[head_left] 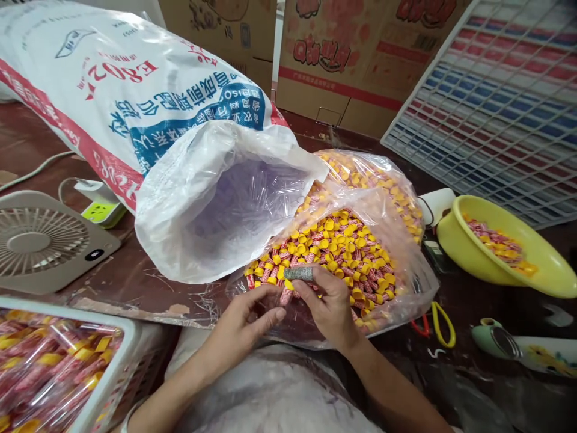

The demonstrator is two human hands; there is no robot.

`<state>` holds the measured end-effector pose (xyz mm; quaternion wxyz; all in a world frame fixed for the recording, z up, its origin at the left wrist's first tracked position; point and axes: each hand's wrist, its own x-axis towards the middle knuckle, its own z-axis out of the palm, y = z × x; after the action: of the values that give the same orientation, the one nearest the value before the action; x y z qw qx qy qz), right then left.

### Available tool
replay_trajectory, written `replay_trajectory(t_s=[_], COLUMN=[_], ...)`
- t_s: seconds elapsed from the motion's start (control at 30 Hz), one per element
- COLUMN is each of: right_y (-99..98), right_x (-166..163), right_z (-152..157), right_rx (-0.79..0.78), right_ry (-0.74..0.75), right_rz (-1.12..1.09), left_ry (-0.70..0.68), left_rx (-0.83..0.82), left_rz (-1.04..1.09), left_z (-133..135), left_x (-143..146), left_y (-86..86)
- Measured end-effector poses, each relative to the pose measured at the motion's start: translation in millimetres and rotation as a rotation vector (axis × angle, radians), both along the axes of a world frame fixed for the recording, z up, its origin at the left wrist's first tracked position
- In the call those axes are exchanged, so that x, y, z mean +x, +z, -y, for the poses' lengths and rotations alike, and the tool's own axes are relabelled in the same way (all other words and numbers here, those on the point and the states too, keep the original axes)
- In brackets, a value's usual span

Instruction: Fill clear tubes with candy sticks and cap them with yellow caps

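Observation:
Low over the near edge of a clear plastic bag (424, 288), both my hands meet in front of a heap of small pink-and-red rolls with yellow caps (342, 240). My right hand (331, 304) has grey tape (298, 274) wrapped round its index finger. Its thumb and index finger pinch one yellow-capped roll (285, 296), cap upward. Close beside that roll is my left hand (252, 319), its fingers curved and its thumb apart from them. I see nothing held in it. Clear tubes (265, 189) lie inside the open white sack (171, 240) behind.
A white basket (130, 343) of filled clear tubes stands at lower left, near a fan (49, 240). On the right are a yellow bowl (455, 252), yellow-handled scissors (444, 328) and a flowered bottle (541, 353). Cardboard boxes (342, 90) and a wire rack (496, 120) stand behind.

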<state>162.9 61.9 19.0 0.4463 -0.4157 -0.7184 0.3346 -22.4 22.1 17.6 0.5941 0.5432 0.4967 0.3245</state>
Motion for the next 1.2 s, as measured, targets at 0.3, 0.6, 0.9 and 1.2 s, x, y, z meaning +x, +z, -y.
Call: replay_trajectory(t_s=[0.3, 0.6, 0.9, 1.2], right_y=[-14.5, -2.4, -41.4, -32.2], right_x=[-2, 32, 56, 62], right_z=[12, -6, 15, 7], right_rx=[0.39, 0.276, 0.164, 0.197], right_ry=[0.081, 0.025, -0.034, -0.076], right_rz=[0.427, 0.591, 0.989, 0.624], left_ry=[0.076, 0.125, -0.069, 0.076], left_rx=[-0.217, 0.24, 0.515, 0.374], left_rz=[0.404, -0.23, -1.019, -0.638], left_z=[-4, -70, -170, -78], left_x=[9, 2, 9, -38], left_y=[1.1, 14.9, -5.3, -1.1])
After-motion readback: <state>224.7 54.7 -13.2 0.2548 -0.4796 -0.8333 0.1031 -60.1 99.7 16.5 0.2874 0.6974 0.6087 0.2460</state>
